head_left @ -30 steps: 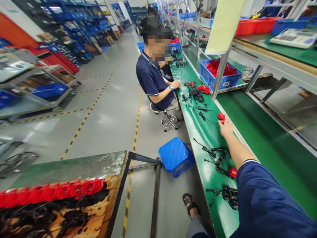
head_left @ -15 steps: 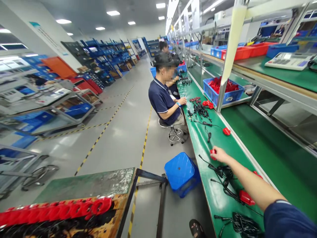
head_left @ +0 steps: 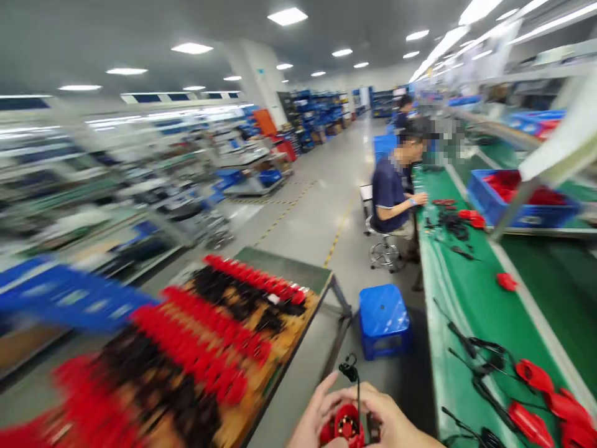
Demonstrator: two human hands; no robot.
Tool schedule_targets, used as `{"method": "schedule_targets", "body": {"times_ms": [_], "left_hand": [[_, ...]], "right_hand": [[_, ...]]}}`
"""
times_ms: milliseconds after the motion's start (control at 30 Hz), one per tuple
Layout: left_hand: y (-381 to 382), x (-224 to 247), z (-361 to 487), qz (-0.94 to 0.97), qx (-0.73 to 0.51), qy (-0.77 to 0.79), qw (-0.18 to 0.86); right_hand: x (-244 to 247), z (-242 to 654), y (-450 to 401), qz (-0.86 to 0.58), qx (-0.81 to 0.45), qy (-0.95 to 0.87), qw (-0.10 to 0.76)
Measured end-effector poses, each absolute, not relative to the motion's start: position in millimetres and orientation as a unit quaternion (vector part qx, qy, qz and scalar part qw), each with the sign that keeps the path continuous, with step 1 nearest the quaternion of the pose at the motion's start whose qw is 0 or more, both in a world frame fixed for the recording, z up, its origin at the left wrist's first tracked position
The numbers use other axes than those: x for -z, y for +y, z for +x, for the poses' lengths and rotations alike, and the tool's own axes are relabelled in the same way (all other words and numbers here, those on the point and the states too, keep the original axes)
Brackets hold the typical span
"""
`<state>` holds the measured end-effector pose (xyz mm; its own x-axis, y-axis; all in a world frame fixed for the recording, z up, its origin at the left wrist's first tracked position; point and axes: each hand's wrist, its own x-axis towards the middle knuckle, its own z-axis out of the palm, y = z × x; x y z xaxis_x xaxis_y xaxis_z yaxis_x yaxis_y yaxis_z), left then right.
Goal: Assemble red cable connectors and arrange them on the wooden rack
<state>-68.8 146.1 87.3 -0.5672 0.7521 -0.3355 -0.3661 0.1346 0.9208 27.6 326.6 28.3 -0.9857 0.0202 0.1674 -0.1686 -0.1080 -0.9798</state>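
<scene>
Both of my hands are together at the bottom centre, around a red round part point(head_left: 347, 423) with a black cable rising from it. My left hand point(head_left: 317, 414) curls round its left side, and my right hand point(head_left: 389, 417) wraps its right side. To the left, a wooden-topped bench point(head_left: 275, 373) carries rows of red parts point(head_left: 200, 348) with black cables beside them. On the green worktable point(head_left: 471, 280) at the right lie more red parts point(head_left: 532, 423) and black cables point(head_left: 485, 373).
A blue stool point(head_left: 383, 311) stands between the bench and the worktable. A seated person point(head_left: 389, 186) works farther along the worktable. A blue bin point(head_left: 522, 211) of red parts sits at the right. Blurred racks fill the left.
My right hand has left the worktable with a red part and come to the bottom centre, where my left hand has appeared. The view has turned left, showing more of the bench.
</scene>
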Motion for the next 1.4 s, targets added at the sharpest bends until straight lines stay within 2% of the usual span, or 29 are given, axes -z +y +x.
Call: {"method": "schedule_targets", "body": {"times_ms": [100, 233, 367, 433, 567, 633, 833, 967, 1100, 1233, 1400], "left_hand": [[101.7, -120.1, -53.8, 0.202, -0.619, 0.634, 0.417], [28.1, -141.4, -36.1, 0.24, -0.516, 0.745, 0.349], [-62.2, -155.7, -1.4, 0.241, -0.517, 0.783, 0.247], [-111.4, -168.7, 18.8, 0.23, -0.565, 0.765, 0.206], [-223.7, -189.3, 60.8, 0.129, -0.672, 0.711, 0.161], [-284.7, -186.6, 85.0, 0.058, -0.713, 0.684, 0.143], [-441.9, -147.8, 157.3, -0.125, -0.782, 0.598, 0.119], [-510.4, -135.7, 176.2, -0.183, -0.748, 0.634, 0.072], [-553.8, -117.6, 167.0, -0.19, -0.704, 0.684, -0.004], [-581.3, -75.0, 144.7, -0.219, -0.634, 0.738, -0.068], [-601.1, -19.9, 113.5, -0.331, -0.51, 0.788, -0.099]], "right_hand": [[-35.9, 17.9, 287.0, 0.193, -0.622, -0.755, 0.073], [-67.9, 0.0, 265.3, 0.388, -0.539, -0.746, 0.042], [-82.3, -27.9, 237.5, 0.361, -0.518, -0.775, -0.038], [-77.7, -39.4, 201.4, 0.339, -0.512, -0.781, -0.111], [-71.4, -39.5, 84.5, 0.344, -0.448, -0.745, -0.355], [-78.0, -31.0, 16.2, 0.371, -0.402, -0.736, -0.397], [-125.5, -11.1, -153.9, 0.465, -0.308, -0.761, -0.332], [-164.6, -13.5, -233.2, 0.502, -0.297, -0.762, -0.282], [-184.4, -16.5, -313.5, 0.49, -0.312, -0.768, -0.269], [-167.8, -18.9, -399.3, 0.466, -0.328, -0.782, -0.254], [-113.7, -33.0, -479.9, 0.284, -0.396, -0.801, -0.348]]}}
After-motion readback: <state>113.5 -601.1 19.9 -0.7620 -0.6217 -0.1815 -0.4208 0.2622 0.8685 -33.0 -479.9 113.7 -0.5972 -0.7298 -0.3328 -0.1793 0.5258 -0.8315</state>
